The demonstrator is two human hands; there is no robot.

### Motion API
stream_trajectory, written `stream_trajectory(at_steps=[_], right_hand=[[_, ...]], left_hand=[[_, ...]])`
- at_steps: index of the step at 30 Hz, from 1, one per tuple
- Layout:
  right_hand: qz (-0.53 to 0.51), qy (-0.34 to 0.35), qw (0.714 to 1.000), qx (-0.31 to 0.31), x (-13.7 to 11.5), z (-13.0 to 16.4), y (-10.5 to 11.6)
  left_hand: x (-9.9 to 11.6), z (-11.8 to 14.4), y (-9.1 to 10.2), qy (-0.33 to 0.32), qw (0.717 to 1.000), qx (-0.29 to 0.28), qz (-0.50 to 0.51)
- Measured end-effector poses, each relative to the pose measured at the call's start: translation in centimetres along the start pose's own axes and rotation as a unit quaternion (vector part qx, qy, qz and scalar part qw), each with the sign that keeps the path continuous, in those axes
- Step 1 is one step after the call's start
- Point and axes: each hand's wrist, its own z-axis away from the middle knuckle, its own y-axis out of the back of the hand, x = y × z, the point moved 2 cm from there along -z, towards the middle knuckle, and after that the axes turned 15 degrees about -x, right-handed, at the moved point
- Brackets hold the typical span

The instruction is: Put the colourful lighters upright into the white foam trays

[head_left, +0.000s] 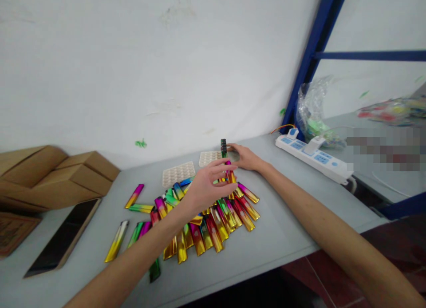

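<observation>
Left hand [208, 186] pinched a pink-gold lighter shell [229, 174]; right hand [244, 157], fingers loosely curled, steadied the dark upright lighter [223, 148] at twelve o'clock — fitting step, alignment needed next.

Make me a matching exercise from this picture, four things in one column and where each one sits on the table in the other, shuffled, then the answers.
Things:
1. power strip
2. cardboard boxes
3. left hand
4. right hand

Places:
A. far left, against the wall
B. above the pile of shiny sleeves, pinching one sleeve
C. on the white tray by an upright dark piece
D. at the right, near the blue frame

Pairs: 1-D, 2-A, 3-B, 4-C
</observation>
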Motion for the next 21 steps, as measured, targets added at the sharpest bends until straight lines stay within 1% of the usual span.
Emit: stream_trajectory(at_steps=[4, 7, 10, 12, 15, 18, 21], right_hand=[[-0.001, -0.008, 1.000, -0.005, -0.5, 0.2, 0.1], [-0.008, -0.015, 1.000, -0.010, -0.9, 0.3, 0.3], [-0.015, -0.014, 1.000, -0.012, -1.1, 0.4, 0.5], [-0.014, -0.015, 1.000, -0.015, -1.1, 0.5, 0.5], [-0.006, -0.027, 0.999, -0.019, -1.0, 0.6, 0.5], [0.003, -0.039, 0.999, -0.023, -1.0, 0.7, 0.6], [0.004, -0.043, 0.999, -0.026, -1.0, 0.7, 0.6]], left_hand=[[-0.5, 2.0, 0.9, -0.031, 0.996, 0.079, -0.003], [-1.0, 2.9, 1.4, -0.054, 0.992, 0.110, 0.017], [-1.4, 3.6, 1.7, -0.048, 0.989, 0.129, 0.058], [-1.5, 4.0, 1.9, -0.025, 0.990, 0.123, 0.068], [-1.6, 4.4, 1.9, 0.000, 0.992, 0.097, 0.081], [-1.6, 4.6, 1.7, -0.012, 0.991, 0.065, 0.112], [-1.4, 4.7, 1.2, -0.022, 0.980, 0.026, 0.194]])
